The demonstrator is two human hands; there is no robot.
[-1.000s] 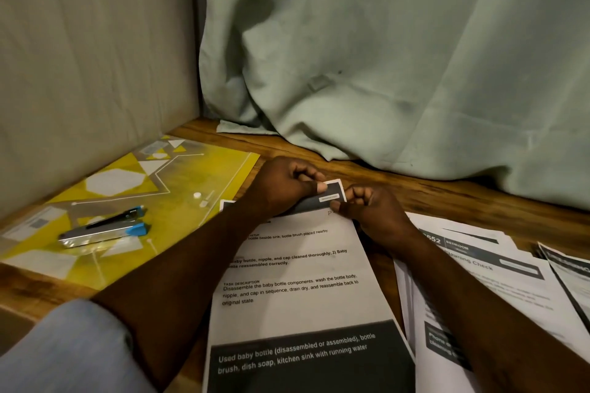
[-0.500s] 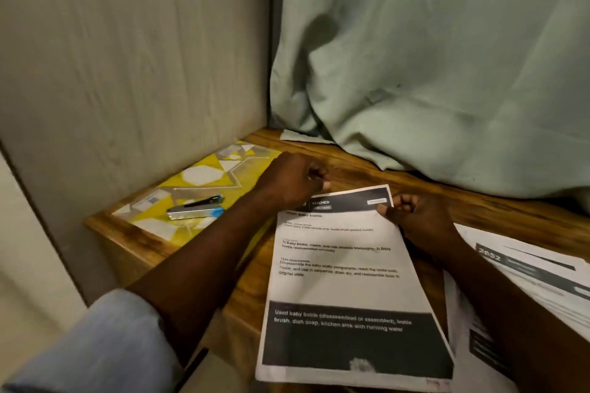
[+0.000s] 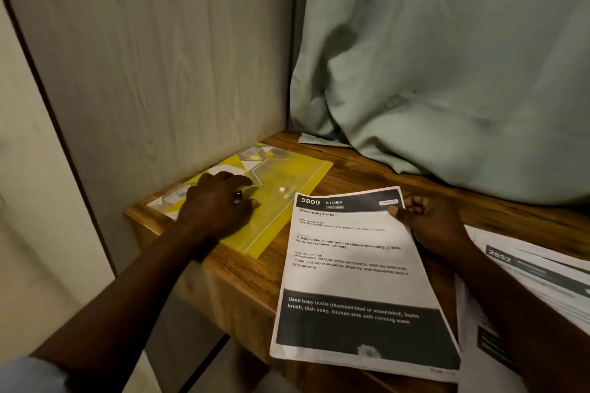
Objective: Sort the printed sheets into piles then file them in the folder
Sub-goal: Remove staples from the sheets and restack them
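A stack of printed sheets (image 3: 354, 268) headed "3800 KITCHEN" lies tilted over the table's front edge. My right hand (image 3: 427, 223) pinches its top right corner. The yellow folder (image 3: 287, 175) with white triangles lies flat in the table's left corner. My left hand (image 3: 217, 201) is on the folder, fingers curled over a small dark object (image 3: 238, 197) that shows between thumb and fingers. More printed sheets (image 3: 536, 268), headed "2652", lie spread at the right under my right forearm.
The wooden table (image 3: 367, 166) sits in a corner, with a pale panel wall (image 3: 159, 73) on the left and a pale green curtain (image 3: 447, 57) hanging onto its back edge. The table's front left corner drops off beside my left forearm.
My left hand let go of the sheets' top left corner and moved left onto the folder, covering the silver and black item there. My right hand keeps the sheets' corner.
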